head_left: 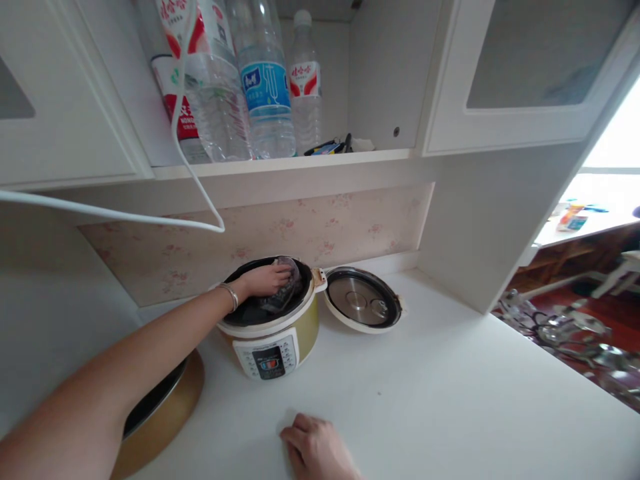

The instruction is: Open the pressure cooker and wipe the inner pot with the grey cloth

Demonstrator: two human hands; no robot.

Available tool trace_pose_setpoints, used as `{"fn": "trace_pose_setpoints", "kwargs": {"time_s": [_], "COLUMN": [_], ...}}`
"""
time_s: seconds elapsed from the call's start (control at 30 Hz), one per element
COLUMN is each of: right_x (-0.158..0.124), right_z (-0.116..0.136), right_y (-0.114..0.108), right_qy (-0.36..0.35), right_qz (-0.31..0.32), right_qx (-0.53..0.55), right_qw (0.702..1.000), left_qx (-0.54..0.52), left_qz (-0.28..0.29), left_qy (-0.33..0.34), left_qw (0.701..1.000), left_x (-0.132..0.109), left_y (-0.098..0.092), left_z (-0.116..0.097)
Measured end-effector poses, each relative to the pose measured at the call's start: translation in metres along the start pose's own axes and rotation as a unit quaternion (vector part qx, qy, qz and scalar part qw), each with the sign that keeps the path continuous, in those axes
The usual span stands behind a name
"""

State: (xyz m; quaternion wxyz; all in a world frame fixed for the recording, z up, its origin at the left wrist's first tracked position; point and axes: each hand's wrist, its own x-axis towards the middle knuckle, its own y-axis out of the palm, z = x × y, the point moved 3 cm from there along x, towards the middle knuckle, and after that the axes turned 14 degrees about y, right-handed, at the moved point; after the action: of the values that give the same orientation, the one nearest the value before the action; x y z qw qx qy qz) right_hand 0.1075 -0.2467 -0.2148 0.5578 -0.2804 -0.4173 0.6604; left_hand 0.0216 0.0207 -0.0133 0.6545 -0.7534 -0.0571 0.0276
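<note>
My left hand [270, 279] reaches into the open rice cooker [310, 330], a green and white pot with a front control panel. Its fingers are closed on a crumpled dark grey cloth [283, 297], which lies against the cooker's dark inside; its far side is out of sight. The detached lid [356, 300] lies with its metal inner face up, just right of the cooker. My right hand [317, 443] rests on the white counter [425, 387] at the bottom of the view, fingers curled in, with nothing visible in them.
A gold-sided pan [170, 413] stands under my left forearm. Overhead, an open cabinet shelf [350, 157] holds several plastic bottles [266, 93]. A white cable [177, 127] hangs down in front at the left. Blurred metal items [565, 333] lie beyond the counter's right edge.
</note>
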Motion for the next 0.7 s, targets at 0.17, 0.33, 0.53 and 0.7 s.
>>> {"fn": "trace_pose_setpoints", "kwargs": {"time_s": [0.17,0.33,0.53,0.7], "right_x": [-0.002,-0.004,-0.003,-0.002], "right_z": [0.000,0.002,0.002,0.002], "right_y": [0.000,-0.002,-0.003,-0.002], "right_qy": [-0.006,-0.007,0.000,-0.008], "right_qz": [0.002,0.005,0.007,0.001], "right_qx": [0.005,0.011,0.013,0.014], "right_qw": [1.000,1.000,1.000,1.000], "left_qx": [0.175,0.013,-0.275,-0.519], "left_qz": [0.012,-0.015,-0.004,-0.231], "left_qy": [-0.159,-0.353,-0.418,-0.406], "left_qw": [0.972,0.936,0.866,0.716], "left_x": [-0.033,-0.046,-0.023,0.024], "left_y": [-0.011,-0.016,-0.008,0.003], "left_z": [0.010,0.007,-0.020,-0.038]}}
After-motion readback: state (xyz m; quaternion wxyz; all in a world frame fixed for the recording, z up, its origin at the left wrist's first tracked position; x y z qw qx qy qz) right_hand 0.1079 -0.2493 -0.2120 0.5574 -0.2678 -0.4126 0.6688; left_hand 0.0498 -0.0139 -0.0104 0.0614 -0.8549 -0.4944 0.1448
